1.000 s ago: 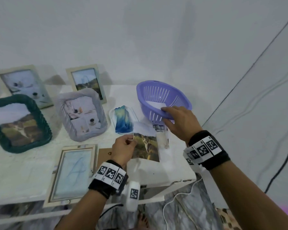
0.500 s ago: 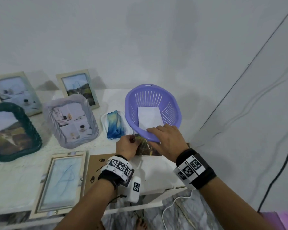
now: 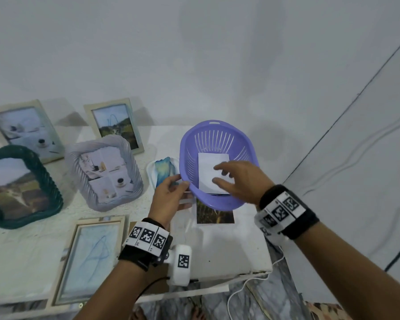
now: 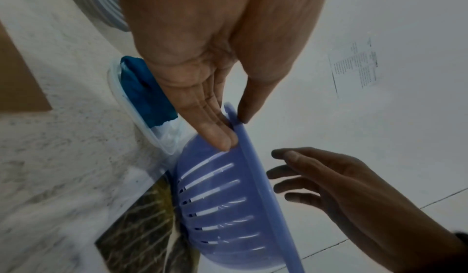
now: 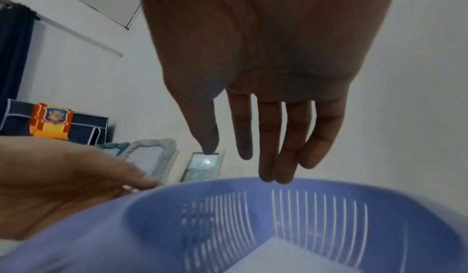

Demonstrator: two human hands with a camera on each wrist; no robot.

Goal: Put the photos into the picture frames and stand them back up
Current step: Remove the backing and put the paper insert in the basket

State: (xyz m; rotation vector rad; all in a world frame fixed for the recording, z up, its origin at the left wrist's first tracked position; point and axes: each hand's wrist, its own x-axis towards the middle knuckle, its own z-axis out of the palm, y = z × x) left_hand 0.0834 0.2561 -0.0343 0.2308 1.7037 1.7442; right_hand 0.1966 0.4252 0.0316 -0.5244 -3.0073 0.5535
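A purple slotted basket (image 3: 217, 139) stands on the white table, tilted toward me, with a white sheet (image 3: 208, 167) lying inside it. My left hand (image 3: 183, 184) pinches the basket's near-left rim between thumb and fingers, as the left wrist view shows (image 4: 235, 129). My right hand (image 3: 219, 174) hovers open over the white sheet, fingers spread, holding nothing. A landscape photo (image 3: 215, 217) lies flat on the table, partly under the basket (image 4: 228, 207). An empty pale wooden frame (image 3: 90, 257) lies flat at the front left, beside a brown backing board (image 3: 134, 225).
Four filled frames stand at the left: a green one (image 3: 21, 185), a grey ribbed one (image 3: 104, 172) and two pale ones (image 3: 28, 132) (image 3: 116, 123) against the wall. A clear tray with blue cloth (image 3: 163, 172) sits left of the basket. The table's right edge (image 3: 266, 257) is close.
My left hand let go of the landscape photo and took the basket's rim. The basket came down over the photo. My right hand left the rim and moved over the white sheet.
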